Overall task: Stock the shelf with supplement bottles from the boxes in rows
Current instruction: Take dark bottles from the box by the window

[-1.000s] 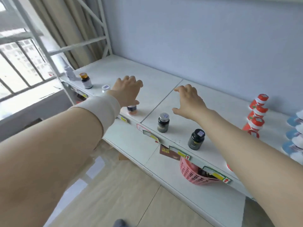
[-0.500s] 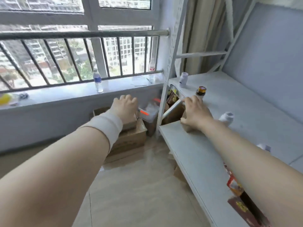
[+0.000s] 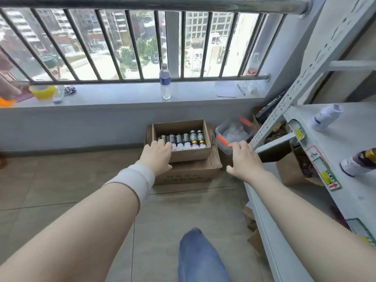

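The left hand (image 3: 156, 157) hovers released over the box (image 3: 190, 155) rim, fingertips near the bottles (image 3: 184, 139). The right hand (image 3: 244, 162) is spread and empty, beside the shelf (image 3: 333, 143).

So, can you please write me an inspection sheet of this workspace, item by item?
Surface: shelf, with a white bottle and a dark bottle on it.
Job's things: open box holding a row of bottles, on a bigger box, on the floor.
Clutter: plastic tub beside the boxes.
Hands: left hand open over the open box's near edge; right hand open, holding nothing.
Cables: nothing seen.
Surroundings: barred window; water bottle, tape roll and pen on the sill.
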